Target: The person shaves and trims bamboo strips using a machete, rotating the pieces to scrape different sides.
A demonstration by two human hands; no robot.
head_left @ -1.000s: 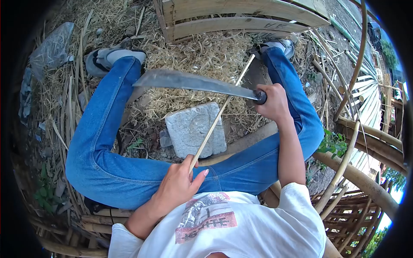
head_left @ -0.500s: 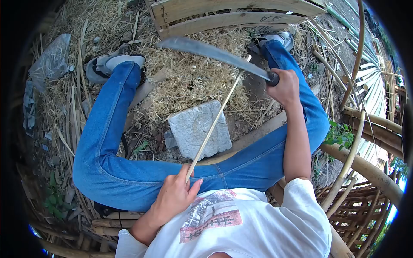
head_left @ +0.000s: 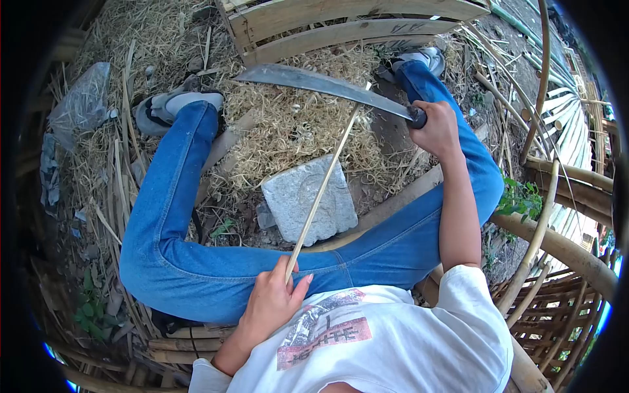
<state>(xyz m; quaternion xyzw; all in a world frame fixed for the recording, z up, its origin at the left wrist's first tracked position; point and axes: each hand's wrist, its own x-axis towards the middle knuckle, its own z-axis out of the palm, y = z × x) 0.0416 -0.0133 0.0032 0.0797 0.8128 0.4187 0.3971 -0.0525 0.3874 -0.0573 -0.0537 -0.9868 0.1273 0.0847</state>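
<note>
In the head view, the strip was long, thin and straight, a pale straw yellow, slightly darker along one edge. It looked like split bamboo or wood; I could not tell which. It slanted away from the person's lap, over a pale stone block, to a light, narrow end beyond the blade. The left hand had its fingers closed around the near end, the thumb lying apart and pointing away from the lap.

The right hand had its fingers wrapped around the dark, rounded handle of a machete. The blade was dull grey and mottled, gently curved, broader along its middle than near the handle and tapering to a point on the person's left. It crossed the strip close to the far end; whether the two touched I could not tell.

The stone block sat on the ground between the legs in blue jeans, rough and whitish, with faint curved marks on its top. Curly, straw-coloured shavings were heaped beyond it, up to a slatted wooden crate. A crumpled clear plastic bag lay beside the left shoe's side of the heap, and bamboo poles stood and lay off to the person's right.
</note>
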